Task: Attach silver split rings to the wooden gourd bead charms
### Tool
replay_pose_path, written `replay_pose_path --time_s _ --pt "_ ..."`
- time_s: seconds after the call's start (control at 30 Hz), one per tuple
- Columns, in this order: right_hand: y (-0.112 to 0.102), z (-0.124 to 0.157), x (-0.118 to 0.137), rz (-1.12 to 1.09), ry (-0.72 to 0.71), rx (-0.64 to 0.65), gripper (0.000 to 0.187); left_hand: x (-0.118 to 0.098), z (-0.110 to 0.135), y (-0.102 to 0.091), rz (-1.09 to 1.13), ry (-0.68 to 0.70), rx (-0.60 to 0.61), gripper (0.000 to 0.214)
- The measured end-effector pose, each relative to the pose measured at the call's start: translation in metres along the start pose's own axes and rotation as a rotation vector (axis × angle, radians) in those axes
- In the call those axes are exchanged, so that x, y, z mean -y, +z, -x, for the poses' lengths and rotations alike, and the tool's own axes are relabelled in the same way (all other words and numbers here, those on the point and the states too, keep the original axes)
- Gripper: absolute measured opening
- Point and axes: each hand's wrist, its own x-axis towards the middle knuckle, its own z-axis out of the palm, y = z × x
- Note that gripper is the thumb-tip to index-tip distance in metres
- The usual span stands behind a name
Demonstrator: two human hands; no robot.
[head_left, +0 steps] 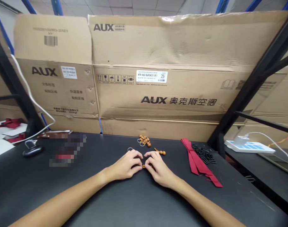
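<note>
My left hand and my right hand rest on the black table, fingertips meeting. Both pinch a small brown wooden bead between them; most of it is hidden by the fingers. A thin metal ring lies just beyond my left hand. A small wooden gourd charm lies just past my right hand. Farther back sits a little pile of wooden gourd charms with rings.
Red ribbons and black cords lie to the right. Large AUX cardboard boxes wall off the table's back. A black metal frame post slants at right; a power strip beyond it. A dark object sits at left.
</note>
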Motion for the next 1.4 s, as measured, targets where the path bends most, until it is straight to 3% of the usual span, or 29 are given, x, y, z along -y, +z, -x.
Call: replay_pose_path --time_s 0.2,0.43,0.7,1.03,1.23,1.4 --pt "0.0 -0.002 -0.005 0.13 0.023 -0.067 0.016 0.0 -0.001 0.0 -0.006 0.005 0.003 0.009" --pt "0.001 0.0 0.002 0.018 -0.043 -0.017 0.013 -0.001 0.0 0.0 -0.028 0.027 -0.021 0.011" --pt "0.001 -0.002 -0.009 0.139 0.01 -0.093 0.016 -0.003 0.0 -0.001 -0.055 0.048 -0.024 0.013" --pt "0.001 0.0 0.004 -0.001 -0.051 -0.027 0.012 -0.004 0.0 0.0 -0.072 0.05 -0.026 0.012" --pt "0.0 -0.003 -0.011 0.163 0.013 -0.131 0.018 -0.003 0.0 0.0 -0.095 0.051 -0.03 0.013" --pt "-0.006 -0.004 -0.028 0.329 0.064 -0.181 0.017 0.002 0.0 0.004 -0.162 -0.064 -0.096 0.012"
